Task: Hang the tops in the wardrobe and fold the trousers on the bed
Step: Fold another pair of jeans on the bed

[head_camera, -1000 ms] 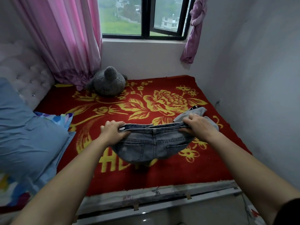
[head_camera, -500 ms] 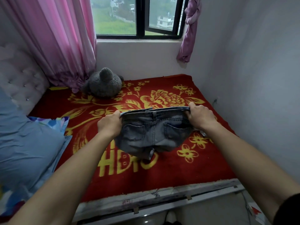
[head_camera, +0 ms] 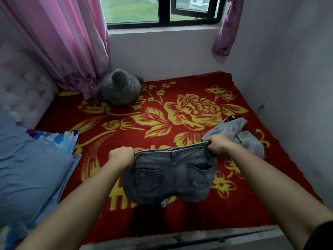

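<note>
over the red blanket (head_camera: pixel 180 83), both hands grip the denim shorts (head_camera: pixel 171 177); lettering unreadable

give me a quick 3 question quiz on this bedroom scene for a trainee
1. True or false: both hands grip the waistband of the denim shorts.
2. Which lies just beyond the right hand? A) grey garment B) plush toy C) pillow
3. Fill in: the grey plush toy sits at the foot of the pink ____.

Key:
1. True: left hand and right hand each hold one end.
2. A, the grey garment on the red blanket.
3. curtain
</note>
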A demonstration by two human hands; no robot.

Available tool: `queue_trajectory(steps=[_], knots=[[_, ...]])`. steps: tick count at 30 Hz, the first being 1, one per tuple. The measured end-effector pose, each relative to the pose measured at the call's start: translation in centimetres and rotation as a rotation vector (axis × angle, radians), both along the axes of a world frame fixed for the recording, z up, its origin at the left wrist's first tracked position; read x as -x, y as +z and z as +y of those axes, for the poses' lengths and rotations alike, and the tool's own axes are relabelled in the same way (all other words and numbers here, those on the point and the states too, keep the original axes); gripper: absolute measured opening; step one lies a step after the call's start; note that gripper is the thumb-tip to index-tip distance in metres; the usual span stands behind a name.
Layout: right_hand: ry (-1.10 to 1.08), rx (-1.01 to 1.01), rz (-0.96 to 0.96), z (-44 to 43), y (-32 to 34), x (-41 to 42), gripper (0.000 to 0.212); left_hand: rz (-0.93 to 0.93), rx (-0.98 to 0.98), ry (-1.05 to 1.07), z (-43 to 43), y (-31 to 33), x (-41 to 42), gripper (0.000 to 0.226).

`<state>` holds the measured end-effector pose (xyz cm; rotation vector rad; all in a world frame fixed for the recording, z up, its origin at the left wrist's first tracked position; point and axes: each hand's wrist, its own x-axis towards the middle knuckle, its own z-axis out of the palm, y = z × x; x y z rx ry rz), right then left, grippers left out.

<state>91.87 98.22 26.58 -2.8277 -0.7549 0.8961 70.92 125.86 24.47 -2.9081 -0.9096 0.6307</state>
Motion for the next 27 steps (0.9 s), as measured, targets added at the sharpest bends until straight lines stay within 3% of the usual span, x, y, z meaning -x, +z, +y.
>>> queue_trajectory(steps=[3,7,11,15,21,24,27], knots=[[-0.071,-0.118,0.001,3.1,-0.3,-4.8,0.035,-0.166,0.216,0.216,2.4,-0.2,-4.7,0.023],[-0.155,-0.404,-0.254,7.5,3.7,-11.8,0.041,-0.602,0.387,0.287,6.7,3.5,-12.1,0.032],[-0.214,-0.75,-0.44,11.0,13.0,-17.2,0.048,-1.052,0.362,0.189,10.1,12.6,-18.1,0.028],[-0.178,-0.995,-0.651,12.2,23.8,-18.9,0.046,-1.358,0.255,0.074,10.7,24.2,-20.9,0.029],[-0.079,-1.089,-0.882,10.5,33.8,-17.3,0.046,-1.462,0.044,-0.074,9.8,35.8,-18.9,0.037],[-0.059,-1.033,-0.908,9.2,33.4,-15.8,0.043,-1.415,0.031,-0.089,9.2,35.2,-16.7,0.037],[-0.022,-0.907,-0.864,8.2,29.2,-14.3,0.042,-1.234,-0.021,-0.014,9.0,30.4,-14.5,0.038]])
